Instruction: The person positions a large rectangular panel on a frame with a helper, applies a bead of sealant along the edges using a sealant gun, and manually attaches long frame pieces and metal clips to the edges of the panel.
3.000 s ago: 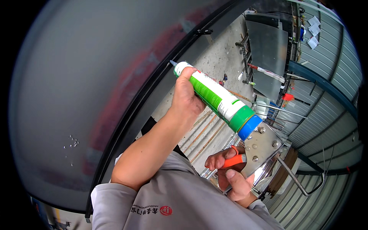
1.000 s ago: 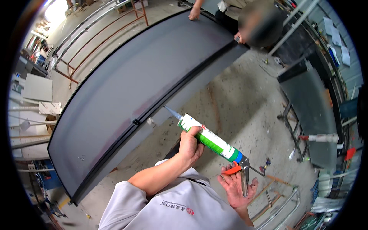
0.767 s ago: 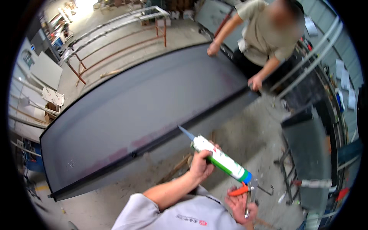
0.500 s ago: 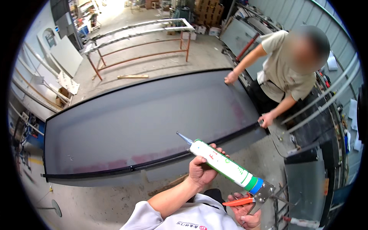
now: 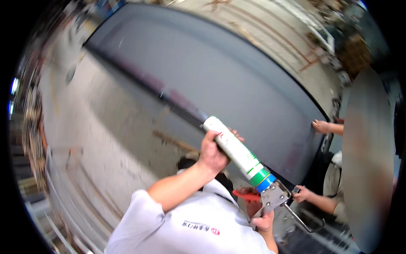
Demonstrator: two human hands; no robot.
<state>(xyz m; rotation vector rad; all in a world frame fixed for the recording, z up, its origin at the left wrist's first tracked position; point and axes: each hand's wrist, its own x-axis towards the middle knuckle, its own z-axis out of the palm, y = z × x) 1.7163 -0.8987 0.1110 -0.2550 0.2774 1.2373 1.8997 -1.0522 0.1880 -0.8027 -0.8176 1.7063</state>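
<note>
A caulking gun [image 5: 274, 196] with a white and green sealant tube [image 5: 232, 146] lies slantwise across both my hands. My left hand [image 5: 213, 152] wraps around the tube near its nozzle end. At the metal rear of the gun, my right hand [image 5: 260, 211] grips the handle beside the orange-red trigger; the gun partly hides its fingers. The narrow nozzle [image 5: 201, 113] points up and left, over the near edge of a long dark grey panel [image 5: 224, 76] with a black frame. Reddish marks show along the panel's near side.
At the right a co-worker's hand [image 5: 322, 127] touches the panel's end, and the other co-worker hand [image 5: 301, 194] is at its near corner. A wooden strip [image 5: 175, 140] lies on the floor. A metal frame stand [image 5: 296, 46] is beyond the panel.
My view has swung left, so the panel now runs steeply from upper left to lower right. Both hands keep their hold on the caulking gun. The picture is more blurred.
</note>
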